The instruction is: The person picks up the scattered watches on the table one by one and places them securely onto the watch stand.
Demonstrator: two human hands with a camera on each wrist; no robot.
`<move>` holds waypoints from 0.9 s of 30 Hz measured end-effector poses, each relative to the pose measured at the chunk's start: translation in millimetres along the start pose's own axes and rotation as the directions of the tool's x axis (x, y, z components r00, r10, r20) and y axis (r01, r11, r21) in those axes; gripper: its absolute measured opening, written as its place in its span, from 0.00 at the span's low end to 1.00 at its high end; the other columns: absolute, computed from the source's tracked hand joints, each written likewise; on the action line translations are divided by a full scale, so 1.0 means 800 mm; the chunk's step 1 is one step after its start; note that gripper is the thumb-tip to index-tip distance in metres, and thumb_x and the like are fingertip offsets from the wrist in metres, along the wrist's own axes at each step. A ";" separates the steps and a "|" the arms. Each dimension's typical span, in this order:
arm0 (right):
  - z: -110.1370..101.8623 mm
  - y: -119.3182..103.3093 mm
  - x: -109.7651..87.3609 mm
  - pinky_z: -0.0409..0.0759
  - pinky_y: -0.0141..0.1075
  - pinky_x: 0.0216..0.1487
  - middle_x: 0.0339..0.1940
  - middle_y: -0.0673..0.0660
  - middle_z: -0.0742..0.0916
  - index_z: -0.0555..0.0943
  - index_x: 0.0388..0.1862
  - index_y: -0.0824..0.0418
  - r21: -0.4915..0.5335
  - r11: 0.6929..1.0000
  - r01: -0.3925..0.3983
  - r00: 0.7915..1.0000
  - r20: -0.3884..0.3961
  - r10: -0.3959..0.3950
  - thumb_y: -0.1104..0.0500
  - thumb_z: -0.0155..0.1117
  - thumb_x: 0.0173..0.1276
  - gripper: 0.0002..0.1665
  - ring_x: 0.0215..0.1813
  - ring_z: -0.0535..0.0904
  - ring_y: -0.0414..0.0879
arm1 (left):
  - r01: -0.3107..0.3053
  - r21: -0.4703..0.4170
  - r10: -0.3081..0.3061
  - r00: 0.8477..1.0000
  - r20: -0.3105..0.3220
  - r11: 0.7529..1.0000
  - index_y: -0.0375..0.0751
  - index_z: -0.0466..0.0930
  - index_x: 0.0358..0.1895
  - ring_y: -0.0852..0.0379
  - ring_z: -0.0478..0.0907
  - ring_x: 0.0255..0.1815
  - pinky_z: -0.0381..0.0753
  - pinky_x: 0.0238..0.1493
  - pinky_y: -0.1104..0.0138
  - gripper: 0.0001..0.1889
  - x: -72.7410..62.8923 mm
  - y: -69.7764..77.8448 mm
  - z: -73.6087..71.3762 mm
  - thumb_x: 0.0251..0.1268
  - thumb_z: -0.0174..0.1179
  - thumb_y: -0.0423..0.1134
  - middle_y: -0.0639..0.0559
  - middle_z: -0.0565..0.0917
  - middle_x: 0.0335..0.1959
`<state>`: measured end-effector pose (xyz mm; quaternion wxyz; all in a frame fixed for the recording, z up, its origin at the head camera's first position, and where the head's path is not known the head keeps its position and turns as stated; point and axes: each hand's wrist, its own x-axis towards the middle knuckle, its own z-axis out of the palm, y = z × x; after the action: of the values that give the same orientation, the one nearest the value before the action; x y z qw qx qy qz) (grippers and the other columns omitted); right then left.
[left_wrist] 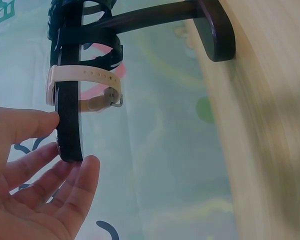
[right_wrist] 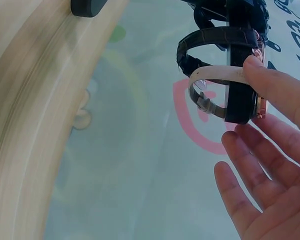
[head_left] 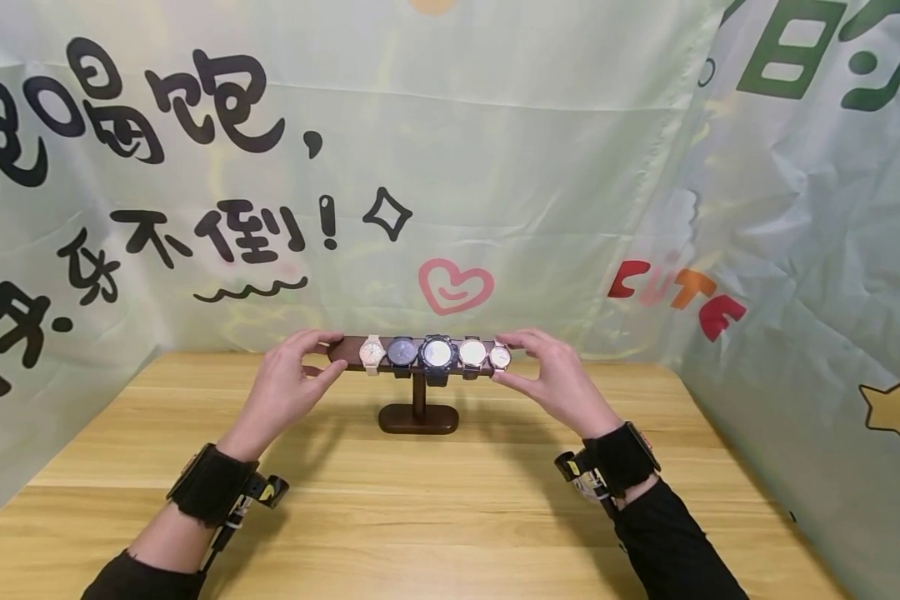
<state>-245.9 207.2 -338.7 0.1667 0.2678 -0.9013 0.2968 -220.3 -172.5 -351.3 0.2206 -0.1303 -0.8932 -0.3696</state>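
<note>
A dark brown wooden watch stand [head_left: 418, 419] rises from the table, its crossbar carrying several watches in a row. My left hand [head_left: 288, 379] holds the crossbar's bare left end, thumb along the lower edge and index finger at the top. Nearest to it is a watch with a pale pink strap [left_wrist: 85, 74]. At the other end, my right hand [head_left: 558, 379] pinches the bar around a small watch with a whitish strap [right_wrist: 217, 75], its thumb tip on that strap. Between these hang a dark blue watch [head_left: 401, 352], a chunky black watch [head_left: 437, 354] and a pale-dialed watch [head_left: 472, 352].
The light wooden table [head_left: 420, 517] extends in front of the stand. Behind it and at the sides hangs a pale printed cloth [head_left: 525, 183] with lettering and a pink heart. Black bands with small cameras [head_left: 270, 492] sit on both wrists.
</note>
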 end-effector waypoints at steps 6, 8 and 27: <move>0.000 0.001 0.001 0.80 0.60 0.73 0.71 0.59 0.85 0.81 0.73 0.56 -0.004 1.000 0.000 1.000 0.012 0.000 0.53 0.78 0.70 0.34 0.73 0.80 0.60 | 0.000 0.000 0.000 1.000 -0.002 1.000 0.33 0.82 0.66 0.37 0.85 0.60 0.93 0.51 0.51 0.21 0.000 0.001 0.000 0.73 0.70 0.33 0.35 0.85 0.62; 0.000 0.001 0.002 0.79 0.60 0.74 0.71 0.59 0.85 0.81 0.73 0.56 -0.006 1.000 0.001 1.000 0.013 -0.001 0.53 0.78 0.70 0.34 0.73 0.80 0.60 | 0.002 -0.001 -0.002 1.000 -0.003 1.000 0.33 0.82 0.66 0.37 0.85 0.60 0.93 0.51 0.52 0.21 0.001 0.001 0.000 0.73 0.70 0.33 0.35 0.85 0.62; -0.007 0.001 -0.008 0.79 0.57 0.75 0.74 0.58 0.83 0.78 0.77 0.54 -0.007 1.000 -0.002 0.999 0.034 0.002 0.48 0.77 0.72 0.37 0.75 0.78 0.59 | -0.008 0.010 0.008 1.000 0.018 1.000 0.34 0.81 0.67 0.37 0.83 0.61 0.93 0.51 0.51 0.23 0.001 -0.001 0.000 0.72 0.70 0.34 0.34 0.84 0.64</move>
<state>-240.4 213.8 -337.7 0.1518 0.2714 -0.9053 0.2894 -220.9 -173.0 -351.2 0.2148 -0.1362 -0.8963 -0.3632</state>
